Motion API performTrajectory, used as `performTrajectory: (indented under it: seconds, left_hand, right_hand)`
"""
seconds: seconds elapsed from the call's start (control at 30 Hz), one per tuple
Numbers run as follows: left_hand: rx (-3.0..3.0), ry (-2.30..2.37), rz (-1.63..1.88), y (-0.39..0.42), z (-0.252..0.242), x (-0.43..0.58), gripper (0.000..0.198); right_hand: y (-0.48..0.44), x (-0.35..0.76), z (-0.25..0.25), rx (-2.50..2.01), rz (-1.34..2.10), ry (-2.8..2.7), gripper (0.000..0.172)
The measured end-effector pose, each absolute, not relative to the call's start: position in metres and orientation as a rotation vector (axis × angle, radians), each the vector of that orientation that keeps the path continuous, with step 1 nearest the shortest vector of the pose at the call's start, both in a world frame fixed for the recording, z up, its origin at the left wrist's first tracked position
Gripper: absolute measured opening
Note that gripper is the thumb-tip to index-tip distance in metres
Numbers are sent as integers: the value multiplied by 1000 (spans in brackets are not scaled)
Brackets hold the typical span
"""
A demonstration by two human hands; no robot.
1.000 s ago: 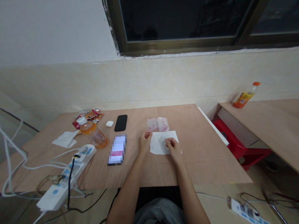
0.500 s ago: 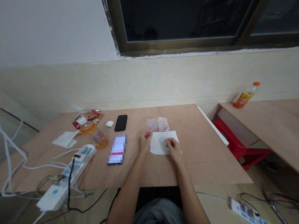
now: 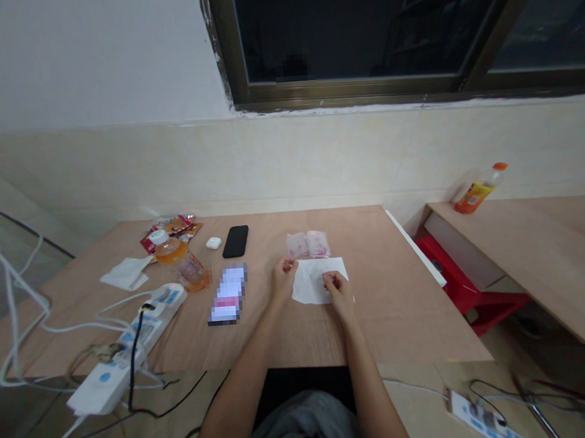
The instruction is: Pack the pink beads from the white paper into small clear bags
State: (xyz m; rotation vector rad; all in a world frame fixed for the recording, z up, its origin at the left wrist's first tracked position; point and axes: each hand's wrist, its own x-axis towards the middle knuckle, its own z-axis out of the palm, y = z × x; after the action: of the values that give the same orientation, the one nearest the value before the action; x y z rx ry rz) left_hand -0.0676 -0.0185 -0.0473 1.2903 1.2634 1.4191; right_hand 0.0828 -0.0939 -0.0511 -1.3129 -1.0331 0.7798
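A white paper sheet (image 3: 311, 286) lies on the wooden table (image 3: 393, 305) in front of me. My left hand (image 3: 283, 273) is at the sheet's upper left edge, its fingers closed; anything between the fingertips is too small to name. Over the sheet's right part is my right hand (image 3: 337, 286), with thumb and fingers pinched together on something I cannot make out. Just beyond the sheet lie two small clear packets (image 3: 307, 244) with pink marks, side by side.
To the left are a lit phone (image 3: 228, 294), a black phone (image 3: 236, 241), a white case (image 3: 213, 242), an orange drink bottle (image 3: 181, 261), wrappers (image 3: 170, 230), tissue (image 3: 126, 274) and a power strip (image 3: 126, 354) with cables. Another bottle (image 3: 481, 189) stands on the right table.
The whole view has shifted very slightly. Both hands keep nearly the same pose and place around the sheet.
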Motion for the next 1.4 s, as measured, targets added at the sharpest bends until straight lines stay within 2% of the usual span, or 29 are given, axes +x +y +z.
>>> performTrajectory:
  seconds: [0.13,0.27,0.47,0.67,0.87,1.2,1.4]
  left_hand:
    - [1557,1323,1406,-19,-42,-66,17]
    - [2012,1428,1222,-20,-40,-61,27]
    - [2195,1437,1108,-17,-46,-56,32]
    - [2161,1424,1113,-13,-36,-60,37]
    - [1771,1441,1554,-16,10,-73,31]
    - [1515,1154,1456,-40,54,-104,27]
    - [1554,1074,1314,-60,59,-94,23]
  right_hand:
    - [-92,83,-52,-1296,797,-1028,29]
    - [-91,82,-54,-1270,806,-1041,30]
    - [-90,82,-58,-1273,811,-1014,30]
    - [-89,82,-59,-1250,831,-1014,29]
    - [-89,82,-59,-1285,831,-1003,28]
    - [-90,82,-57,-1255,810,-998,29]
    - [-94,80,-49,-1189,817,-938,29]
